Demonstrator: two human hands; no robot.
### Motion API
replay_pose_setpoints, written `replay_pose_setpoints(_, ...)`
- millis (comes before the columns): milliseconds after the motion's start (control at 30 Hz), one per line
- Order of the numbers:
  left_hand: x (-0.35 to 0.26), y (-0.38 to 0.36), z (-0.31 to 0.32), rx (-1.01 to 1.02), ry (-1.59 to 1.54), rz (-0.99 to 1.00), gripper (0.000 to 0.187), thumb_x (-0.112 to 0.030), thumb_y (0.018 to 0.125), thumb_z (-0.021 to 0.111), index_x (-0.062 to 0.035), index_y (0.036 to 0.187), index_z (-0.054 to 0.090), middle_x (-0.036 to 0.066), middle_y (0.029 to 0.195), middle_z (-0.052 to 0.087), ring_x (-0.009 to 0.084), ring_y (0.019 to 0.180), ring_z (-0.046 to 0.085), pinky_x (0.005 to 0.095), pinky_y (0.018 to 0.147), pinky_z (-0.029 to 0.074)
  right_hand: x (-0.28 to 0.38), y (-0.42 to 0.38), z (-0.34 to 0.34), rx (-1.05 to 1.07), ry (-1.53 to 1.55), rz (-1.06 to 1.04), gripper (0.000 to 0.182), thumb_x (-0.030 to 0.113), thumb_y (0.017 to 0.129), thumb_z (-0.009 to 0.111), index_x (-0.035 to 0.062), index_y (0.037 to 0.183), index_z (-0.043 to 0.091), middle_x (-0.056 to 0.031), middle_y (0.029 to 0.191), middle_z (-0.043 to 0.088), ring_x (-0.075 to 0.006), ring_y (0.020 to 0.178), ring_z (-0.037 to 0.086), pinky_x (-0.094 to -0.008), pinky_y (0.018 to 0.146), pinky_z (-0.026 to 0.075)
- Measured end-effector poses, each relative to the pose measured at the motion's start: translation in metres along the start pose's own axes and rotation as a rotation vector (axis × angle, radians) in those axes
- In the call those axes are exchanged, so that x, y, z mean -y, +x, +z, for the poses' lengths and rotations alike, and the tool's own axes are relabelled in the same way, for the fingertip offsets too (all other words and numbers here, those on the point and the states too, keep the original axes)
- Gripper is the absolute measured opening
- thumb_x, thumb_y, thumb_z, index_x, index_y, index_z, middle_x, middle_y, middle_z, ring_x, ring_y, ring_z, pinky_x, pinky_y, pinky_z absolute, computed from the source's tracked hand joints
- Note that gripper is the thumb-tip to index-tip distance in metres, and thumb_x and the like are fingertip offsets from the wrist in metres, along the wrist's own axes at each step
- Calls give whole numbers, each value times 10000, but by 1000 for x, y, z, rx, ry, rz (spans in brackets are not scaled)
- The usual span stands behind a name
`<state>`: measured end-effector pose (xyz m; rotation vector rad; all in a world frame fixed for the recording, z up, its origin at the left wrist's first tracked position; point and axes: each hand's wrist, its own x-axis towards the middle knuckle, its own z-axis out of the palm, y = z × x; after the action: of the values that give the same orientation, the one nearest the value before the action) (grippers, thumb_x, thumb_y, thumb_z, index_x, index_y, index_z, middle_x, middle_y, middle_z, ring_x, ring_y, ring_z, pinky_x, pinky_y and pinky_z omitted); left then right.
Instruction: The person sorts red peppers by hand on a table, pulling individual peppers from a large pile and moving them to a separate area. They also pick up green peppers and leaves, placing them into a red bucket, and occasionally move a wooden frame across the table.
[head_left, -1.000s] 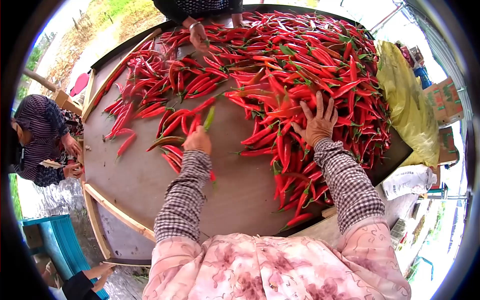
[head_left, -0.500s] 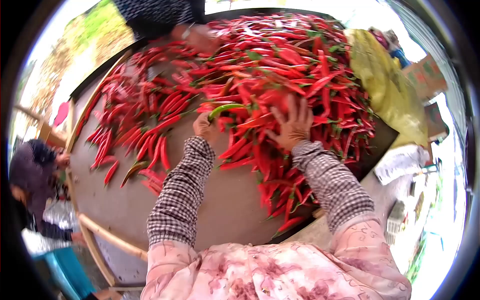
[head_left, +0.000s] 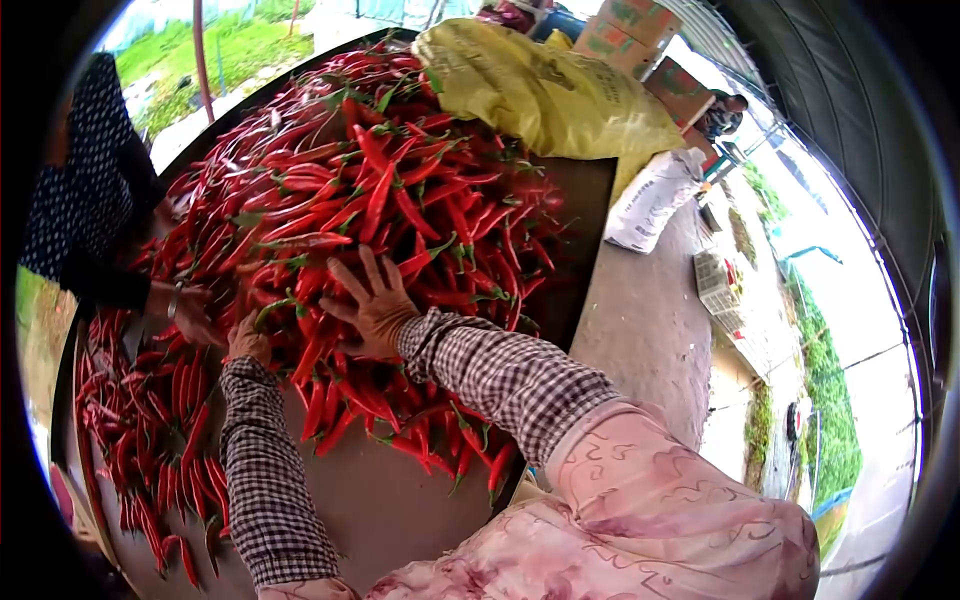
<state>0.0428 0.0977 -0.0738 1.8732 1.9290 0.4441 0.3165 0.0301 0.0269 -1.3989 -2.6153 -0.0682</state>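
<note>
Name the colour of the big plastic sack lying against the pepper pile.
The sack is yellow; the head view shows it best.

Brown tabletop [head_left: 390, 510]: smooth, matt. On it, glossy, smooth-skinned red chili peppers [head_left: 375, 200]. At its far edge, crinkled yellow plastic-looking sack [head_left: 545, 90], slight sheen. Beyond it, brown cardboard boxes [head_left: 625, 38]. Over it, matt checked cloth sleeves [head_left: 505, 375].

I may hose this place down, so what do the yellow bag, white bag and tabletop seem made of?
Yellow bag: probably thin plastic, slightly glossy, from its sheen and creases.
White bag: likely woven plastic or coated paper, duller, creased, with printing.
Tabletop: smooth, dull brown without visible grain; perhaps board or sheet metal.
</note>
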Motion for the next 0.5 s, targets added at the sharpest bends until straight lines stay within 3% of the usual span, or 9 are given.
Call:
replay_pose_setpoints(67, -6, 3, -12, 275, 175, -10, 470, -176, 881, 446, -172, 1348, 392, 94, 1379, 384, 276, 1271, 337, 370, 1066, 298, -2, -1, 3, -56, -17, -19, 731, 595, 715, 616, 255, 1334, 428, -135, 1505, -26, -497, 1335, -36, -665, 1023, 118)
replay_pose_setpoints(200, 9, -12, -7, 346, -72, -138, 441, -250, 901, 408, -213, 1341, 404, 68, 1376, 388, 302, 1259, 343, 398, 1057, 308, 0, -1, 0, -52, -25, -23, 741, 602, 711, 617, 270, 1342, 417, -137, 1505, -37, -491, 1338, -42, -663, 1030, 108)
replay_pose_setpoints(267, 10, -25, 2, 239, 0, -132, 383, -218, 928, 399, -153, 1302, 445, 104, 1295, 467, 312, 1080, 509, 404, 966, 409, -1, -1, 0, -46, -30, -34, 738, 608, 710, 614, 277, 1340, 418, -138, 1505, -29, -481, 1343, -41, -659, 1036, 103)
replay_pose_setpoints(400, -9, -74, -5, 49, 140, -6, 348, -217, 910, 438, -140, 1245, 495, 109, 1193, 520, 306, 1024, 526, 414, 913, 431, -2, -2, 1, -42, -32, -32, 724, 616, 729, 587, 289, 1349, 407, -142, 1506, -14, -477, 1346, -37, -661, 1036, 104)
replay_pose_setpoints(467, 11, -93, 12, -103, 156, -70, 358, -223, 817, 513, -195, 1170, 563, 89, 1177, 531, 300, 1088, 488, 415, 941, 390, -4, -5, 1, -56, -5, -45, 738, 626, 719, 574, 282, 1349, 402, -137, 1508, -1, -478, 1347, -20, -659, 1037, 98)
replay_pose_setpoints(500, 35, -99, 23, -217, 135, 131, 378, -239, 764, 557, -179, 1137, 570, 84, 1084, 576, 302, 1002, 536, 436, 871, 422, -4, -6, 0, -65, -52, -25, 733, 616, 723, 568, 284, 1353, 395, -135, 1509, 21, -476, 1345, 12, -647, 1042, 104)
